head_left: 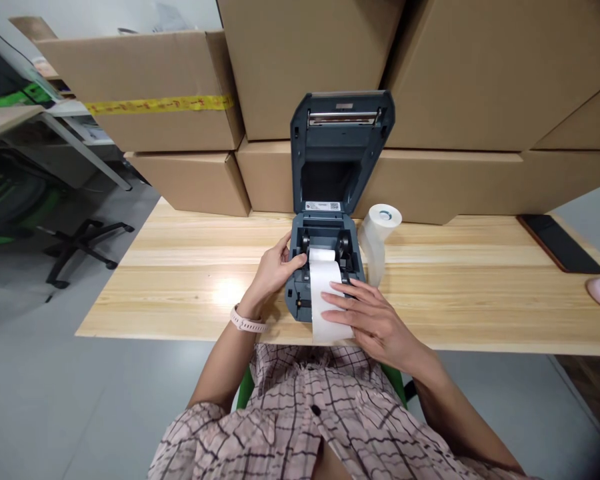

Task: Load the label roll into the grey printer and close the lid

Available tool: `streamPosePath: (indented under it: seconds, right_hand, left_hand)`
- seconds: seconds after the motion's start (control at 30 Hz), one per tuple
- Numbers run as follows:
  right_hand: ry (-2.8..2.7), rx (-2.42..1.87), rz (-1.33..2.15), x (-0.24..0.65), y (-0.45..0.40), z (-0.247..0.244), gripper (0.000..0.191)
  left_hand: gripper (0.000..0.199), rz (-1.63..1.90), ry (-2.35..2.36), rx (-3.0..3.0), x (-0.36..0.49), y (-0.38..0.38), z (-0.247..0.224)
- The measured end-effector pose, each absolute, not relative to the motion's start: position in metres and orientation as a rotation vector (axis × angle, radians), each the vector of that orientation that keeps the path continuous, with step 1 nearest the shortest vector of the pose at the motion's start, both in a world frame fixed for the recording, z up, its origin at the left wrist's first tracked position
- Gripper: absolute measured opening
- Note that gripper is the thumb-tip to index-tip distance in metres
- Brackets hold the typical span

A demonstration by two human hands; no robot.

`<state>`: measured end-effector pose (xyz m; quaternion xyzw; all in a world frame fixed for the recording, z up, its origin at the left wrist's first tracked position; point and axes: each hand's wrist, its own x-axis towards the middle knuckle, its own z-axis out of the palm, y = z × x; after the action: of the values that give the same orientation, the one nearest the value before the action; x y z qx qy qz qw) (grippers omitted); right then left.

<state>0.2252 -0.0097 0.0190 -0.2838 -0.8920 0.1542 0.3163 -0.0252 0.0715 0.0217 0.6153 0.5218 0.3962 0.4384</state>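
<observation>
Here, two hands, one printer, one paper strip, one roll beside.

Bright indoor light; glare spot on L side of table. Printer fairly sharp. Wide-angle stretch slants boxes nr edges; bottom R corner dim.

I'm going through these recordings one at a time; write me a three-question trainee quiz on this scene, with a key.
1. Which hand has its fingers across the white paper strip?
2. True or false: the lid of the dark printer stands raised.
3. Where is the loose roll? A) on the lid; B) beside the printer, on its right in the picture; C) on a cardboard box.

Key: 1. The right hand. 2. True. 3. B.
</observation>
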Motion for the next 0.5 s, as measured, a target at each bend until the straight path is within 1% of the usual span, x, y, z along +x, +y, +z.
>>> streamPosePath:
  seconds: [0.23,0.33,0.4,0.43,0.5]
  right_hand:
    - [-2.336,-0.756,0.441,0.225,-0.009,0.018,0.038]
    - [-2.337,-0.755,0.451,0.225,-0.009,0.019,0.041]
    - [-2.38,-0.753,0.489,0.224,-0.013,0.025,0.038]
    - [-2.428,-0.737,0.526,0.225,-0.016,0.031,0.041]
    - [-2.559,-0.62,0.643,0.228,-0.021,0.049,0.063]
  left_hand:
    - [0.073,0.984,1.286,1.517,-0.026,0.072,0.019]
    - [0.072,0.99,1.29,1.529,-0.027,0.072,0.018]
    - [0.069,0.99,1.306,1.555,-0.028,0.072,0.018]
    - [0.068,0.99,1.32,1.568,-0.028,0.072,0.018]
    - [0.065,0.989,1.344,1.584,-0.028,0.071,0.018]
